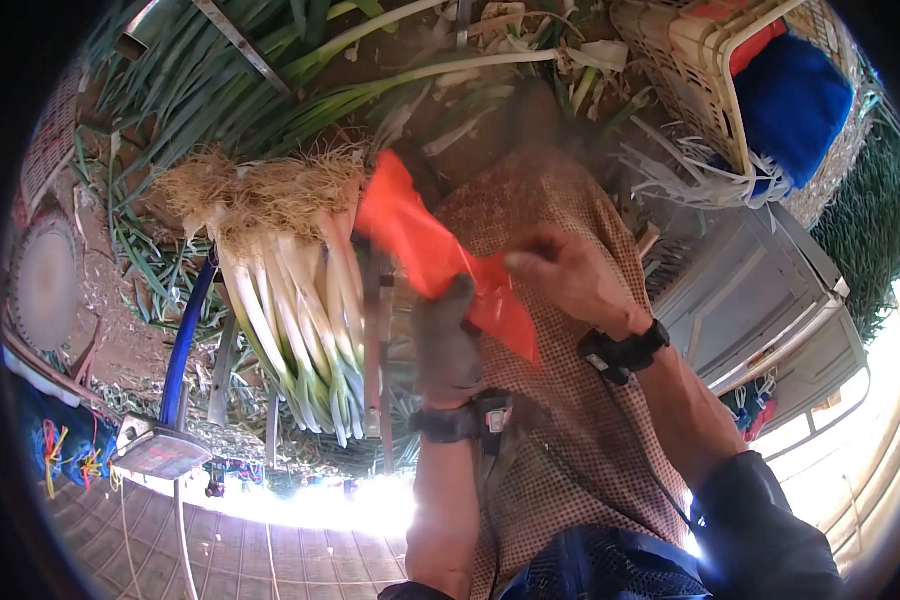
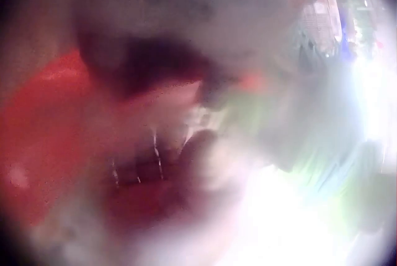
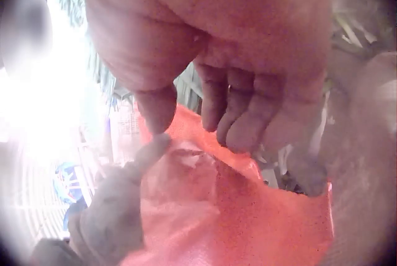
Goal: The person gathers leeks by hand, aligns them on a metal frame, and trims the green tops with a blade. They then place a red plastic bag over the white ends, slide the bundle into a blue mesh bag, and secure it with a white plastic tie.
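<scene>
In the head view an orange-red plastic bag (image 1: 410, 225) hangs blurred in front of a brown dotted apron. My left hand (image 1: 450, 340), in a grey glove, grips the bag's middle; the glove (image 3: 111, 213) also shows at its edge in the right wrist view. My bare right hand (image 1: 580, 280) is at the bag's other side. Seen from the right wrist, its thumb and bent fingers (image 3: 239, 114) stand apart over the bag's rim (image 3: 239, 163). Red plastic (image 2: 46, 148) fills much of the blurred left wrist view, where finger positions are unclear.
A rooted bundle of leeks (image 1: 295, 300) lies on a metal frame to the left, beside a blue bar (image 1: 185, 345). More leeks (image 1: 200, 90) lie beyond. At upper right stands a yellowish crate (image 1: 680, 70) with blue material (image 1: 795, 105) and white strips.
</scene>
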The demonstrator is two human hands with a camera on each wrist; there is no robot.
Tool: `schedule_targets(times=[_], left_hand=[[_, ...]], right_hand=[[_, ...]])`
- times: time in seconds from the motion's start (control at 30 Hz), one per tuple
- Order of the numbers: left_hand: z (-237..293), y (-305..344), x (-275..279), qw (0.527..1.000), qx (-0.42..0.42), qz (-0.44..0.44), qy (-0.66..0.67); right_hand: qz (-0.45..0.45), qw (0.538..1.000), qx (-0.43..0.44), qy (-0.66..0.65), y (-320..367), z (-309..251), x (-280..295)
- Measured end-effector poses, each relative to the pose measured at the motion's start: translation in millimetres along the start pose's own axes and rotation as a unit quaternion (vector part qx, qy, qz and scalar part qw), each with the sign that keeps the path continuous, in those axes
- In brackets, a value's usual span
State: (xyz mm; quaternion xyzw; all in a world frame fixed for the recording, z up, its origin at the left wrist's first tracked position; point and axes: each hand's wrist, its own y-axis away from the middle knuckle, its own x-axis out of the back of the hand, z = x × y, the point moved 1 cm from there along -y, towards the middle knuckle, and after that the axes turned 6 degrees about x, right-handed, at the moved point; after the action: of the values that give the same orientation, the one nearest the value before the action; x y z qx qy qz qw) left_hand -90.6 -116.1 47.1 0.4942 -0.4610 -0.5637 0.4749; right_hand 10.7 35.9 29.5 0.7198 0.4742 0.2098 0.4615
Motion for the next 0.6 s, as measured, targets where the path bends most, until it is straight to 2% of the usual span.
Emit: schedule_targets(times=[0.03, 0.07, 0.1, 0.17, 0.2, 0.27, 0.33, 0.37, 0.4, 0.47, 0.53, 0.6], left_hand=[[0.4, 1.9, 1.4, 0.998, -0.008, -0.027, 0.048], [-1.8, 2.2, 16.0, 0.993, -0.039, -0.011, -0.109], [-6.3, 0.3, 40.6, 0.962, -0.069, 0.004, -0.264], [-4.1, 0.5, 44.9, 0.937, -0.118, 0.018, -0.329], [-4.3, 2.0, 45.3, 0.96, -0.135, 0.018, -0.243], [5.2, 9.9, 25.4, 0.991, -0.11, 0.032, -0.073], [11.0, 16.5, 2.0, 0.994, -0.025, 0.058, 0.093], [8.5, 16.3, 7.8, 0.995, -0.054, 0.081, 0.006], [4.4, 16.4, 19.1, 0.988, -0.083, 0.104, -0.081], [2.7, 16.2, 26.4, 0.989, -0.079, 0.089, -0.092], [2.6, 13.9, 26.8, 0.998, -0.019, 0.017, 0.062], [0.7, 13.2, 38.0, 0.995, -0.037, 0.048, -0.075]], right_hand=[[0.027, 0.999, -0.021, -0.003, -5.4, 5.5, 6.3], [0.055, 0.998, -0.042, -0.006, -10.0, 10.8, 11.9], [0.061, 0.998, -0.03, -0.003, -13.3, 14.3, 15.5], [0.076, 0.997, -0.003, 0.004, -20.6, 21.0, 23.7], [0.048, 0.998, -0.014, -0.043, -27.1, 31.0, 26.7], [-0.01, 0.99, -0.037, -0.138, -36.8, 47.8, 29.4], [-0.094, 0.947, -0.113, -0.286, -33.0, 47.3, 31.7], [-0.136, 0.912, -0.149, -0.357, -30.9, 45.2, 31.4], [-0.146, 0.909, -0.139, -0.365, -28.6, 51.1, 31.2], [-0.164, 0.902, -0.118, -0.381, -21.4, 60.5, 29.1], [-0.15, 0.923, -0.115, -0.336, -13.0, 60.5, 30.9], [-0.133, 0.941, -0.077, -0.302, -12.8, 57.5, 31.7]])
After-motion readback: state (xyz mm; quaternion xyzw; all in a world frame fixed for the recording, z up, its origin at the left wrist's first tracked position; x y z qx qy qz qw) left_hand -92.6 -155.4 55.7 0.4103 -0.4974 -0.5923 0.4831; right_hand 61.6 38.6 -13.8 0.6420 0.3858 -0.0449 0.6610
